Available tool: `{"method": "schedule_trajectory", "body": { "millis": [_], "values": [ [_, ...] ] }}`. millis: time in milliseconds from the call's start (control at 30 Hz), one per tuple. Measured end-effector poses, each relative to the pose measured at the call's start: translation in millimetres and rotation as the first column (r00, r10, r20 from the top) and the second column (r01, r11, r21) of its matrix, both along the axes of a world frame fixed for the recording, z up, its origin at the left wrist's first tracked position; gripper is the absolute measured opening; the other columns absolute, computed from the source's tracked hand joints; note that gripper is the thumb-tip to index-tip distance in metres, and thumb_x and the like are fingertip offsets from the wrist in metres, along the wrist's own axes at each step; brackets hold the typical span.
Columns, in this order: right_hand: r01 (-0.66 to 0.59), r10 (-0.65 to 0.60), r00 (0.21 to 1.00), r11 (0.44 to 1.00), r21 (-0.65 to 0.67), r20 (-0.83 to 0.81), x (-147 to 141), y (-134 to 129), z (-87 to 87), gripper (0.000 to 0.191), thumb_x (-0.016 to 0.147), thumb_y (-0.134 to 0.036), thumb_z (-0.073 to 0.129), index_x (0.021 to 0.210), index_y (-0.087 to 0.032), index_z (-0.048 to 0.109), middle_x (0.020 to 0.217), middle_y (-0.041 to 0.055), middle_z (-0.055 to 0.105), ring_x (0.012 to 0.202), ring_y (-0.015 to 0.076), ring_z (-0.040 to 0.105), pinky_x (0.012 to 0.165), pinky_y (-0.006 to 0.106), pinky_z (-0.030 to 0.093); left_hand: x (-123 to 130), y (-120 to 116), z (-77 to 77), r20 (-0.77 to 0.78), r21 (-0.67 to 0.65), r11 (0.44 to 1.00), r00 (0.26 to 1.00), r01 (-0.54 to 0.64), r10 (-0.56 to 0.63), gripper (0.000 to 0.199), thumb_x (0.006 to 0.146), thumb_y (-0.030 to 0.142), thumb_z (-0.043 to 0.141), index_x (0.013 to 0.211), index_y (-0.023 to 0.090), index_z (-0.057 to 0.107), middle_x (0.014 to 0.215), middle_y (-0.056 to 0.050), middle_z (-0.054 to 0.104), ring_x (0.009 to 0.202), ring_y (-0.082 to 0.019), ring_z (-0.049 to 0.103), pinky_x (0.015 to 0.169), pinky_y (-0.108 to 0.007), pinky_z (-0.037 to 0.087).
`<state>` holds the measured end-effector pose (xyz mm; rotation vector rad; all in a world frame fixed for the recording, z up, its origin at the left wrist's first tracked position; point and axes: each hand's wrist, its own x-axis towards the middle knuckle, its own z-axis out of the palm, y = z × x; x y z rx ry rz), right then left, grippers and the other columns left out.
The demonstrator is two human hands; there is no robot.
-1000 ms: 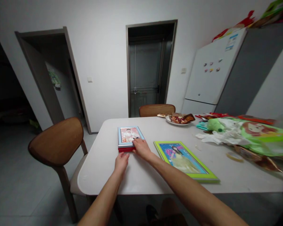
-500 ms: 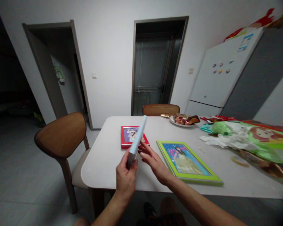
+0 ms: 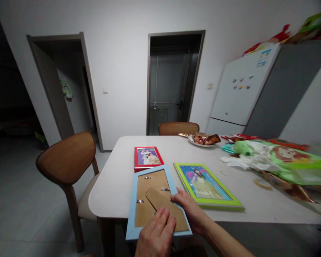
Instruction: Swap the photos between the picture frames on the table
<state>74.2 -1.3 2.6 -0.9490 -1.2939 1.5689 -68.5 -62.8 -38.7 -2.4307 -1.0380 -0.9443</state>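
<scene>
I hold the blue photo frame back up at the worktop's near edge, long axis pointing away; right hand grasps its right side, left hand covers its stand, grip unclear.

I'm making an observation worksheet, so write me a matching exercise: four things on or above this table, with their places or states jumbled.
1. blue frame
2. red frame
3. green frame
4. plate

A. near the far edge of the table
B. face up, picture background purple
C. held by the right hand, left hand on its back
D. face up, picture background blue

Pairs: 1-C, 2-B, 3-D, 4-A
</scene>
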Motion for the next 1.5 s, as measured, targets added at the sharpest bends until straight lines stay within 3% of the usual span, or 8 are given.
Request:
{"method": "schedule_trajectory", "body": {
  "millis": [200, 400, 567, 833, 1100, 1233, 1400, 1500],
  "values": [
    [0.05, -0.096, 0.953, 0.986, 0.16, 0.289, 4.4, 22.3, -22.9, 0.045, 0.057, -0.018, 0.046, 0.102, -0.011, 0.051, 0.085, 0.0076, 0.065, 0.074, 0.0186, 0.059, 0.07, 0.03, 0.046, 2.6, 4.7, -12.6, 0.008, -0.002, 1.0, 1.0, -0.016, 0.016, 0.032, 0.081, 0.014, 0.037, 0.109, 0.015, 0.052, 0.109, -0.01, 0.06, 0.103, -0.021, 0.053, 0.082, -0.028, 0.048],
    [-0.016, -0.392, 0.557, 0.876, 0.481, 0.732, 12.1, 35.2, -45.3, 0.049, 0.06, -0.015, 0.044, 0.108, -0.011, 0.05, 0.097, 0.0121, 0.06, 0.086, 0.0208, 0.055, 0.078, 0.031, 0.041, 11.7, 8.3, -30.4, -0.016, -0.105, 0.994, 1.0, -0.018, 0.017, 0.03, 0.08, 0.015, 0.04, 0.106, 0.015, 0.054, 0.109, -0.009, 0.06, 0.104, -0.023, 0.052, 0.082, -0.03, 0.049],
    [-0.15, -0.43, 0.394, 0.842, 0.518, 0.812, 12.1, 32.1, -46.8, 0.047, 0.064, -0.018, 0.045, 0.111, -0.012, 0.051, 0.098, 0.0122, 0.055, 0.09, 0.0198, 0.053, 0.082, 0.029, 0.039, 3.4, 5.2, -26.0, 0.0, -0.297, 0.955, 1.0, -0.021, 0.022, 0.032, 0.074, 0.015, 0.049, 0.106, 0.019, 0.053, 0.112, -0.007, 0.058, 0.105, -0.022, 0.052, 0.086, -0.033, 0.046],
    [-0.297, -0.38, 0.423, 0.8, 0.522, 0.823, 8.4, 36.3, -33.5, 0.029, 0.07, -0.018, 0.045, 0.092, -0.016, 0.063, 0.112, 0.0118, 0.048, 0.102, 0.0207, 0.047, 0.088, 0.029, 0.035, -36.7, 0.6, 5.9, -0.018, -0.583, 0.772, 0.954, -0.254, 0.3, 0.027, 0.06, 0.023, 0.068, 0.084, 0.017, 0.056, 0.119, -0.014, 0.051, 0.113, -0.028, 0.043, 0.096, -0.05, 0.03],
    [-0.29, -0.479, 0.337, 0.766, 0.574, 0.81, -2.0, 46.3, -30.2, 0.023, 0.076, -0.02, 0.043, 0.085, -0.019, 0.064, 0.086, 0.0074, 0.055, 0.077, 0.0166, 0.053, 0.071, 0.026, 0.039, -38.5, 3.2, 6.5, 0.025, -0.633, 0.75, 0.963, -0.193, 0.268, 0.024, 0.06, 0.022, 0.067, 0.079, 0.019, 0.054, 0.119, -0.012, 0.052, 0.113, -0.027, 0.043, 0.097, -0.051, 0.026],
    [-0.359, -0.442, 0.46, 0.701, 0.616, 0.77, 1.4, 28.0, -20.1, 0.025, 0.074, -0.022, 0.048, 0.095, -0.02, 0.062, 0.101, 0.009, 0.055, 0.094, 0.0203, 0.048, 0.081, 0.032, 0.037, -40.1, 6.1, 2.8, 0.027, -0.624, 0.756, 0.961, -0.198, 0.274, 0.028, 0.057, 0.022, 0.069, 0.081, 0.018, 0.055, 0.118, -0.013, 0.052, 0.112, -0.028, 0.044, 0.097, -0.051, 0.027],
    [-0.607, -0.108, 0.591, 0.594, 0.529, 0.799, -9.1, 5.0, -13.5, 0.019, 0.069, -0.02, 0.056, 0.085, -0.024, 0.066, 0.1, 0.0045, 0.056, 0.093, 0.0165, 0.048, 0.081, 0.028, 0.037, -38.2, 9.8, -1.0, 0.043, -0.615, 0.76, 0.953, -0.211, 0.299, 0.029, 0.055, 0.02, 0.072, 0.079, 0.018, 0.056, 0.115, -0.012, 0.055, 0.111, -0.027, 0.046, 0.097, -0.049, 0.029],
    [-0.57, -0.162, 0.601, 0.599, 0.562, 0.783, -18.8, 6.8, -20.4, 0.012, 0.07, -0.022, 0.057, 0.074, -0.025, 0.067, 0.091, 0.0023, 0.058, 0.088, 0.0168, 0.048, 0.078, 0.03, 0.036, -36.8, 9.9, -0.9, 0.035, -0.622, 0.752, 0.952, -0.217, 0.304, 0.031, 0.054, 0.019, 0.073, 0.08, 0.017, 0.056, 0.114, -0.013, 0.056, 0.11, -0.026, 0.047, 0.098, -0.048, 0.029]
  ]
}}
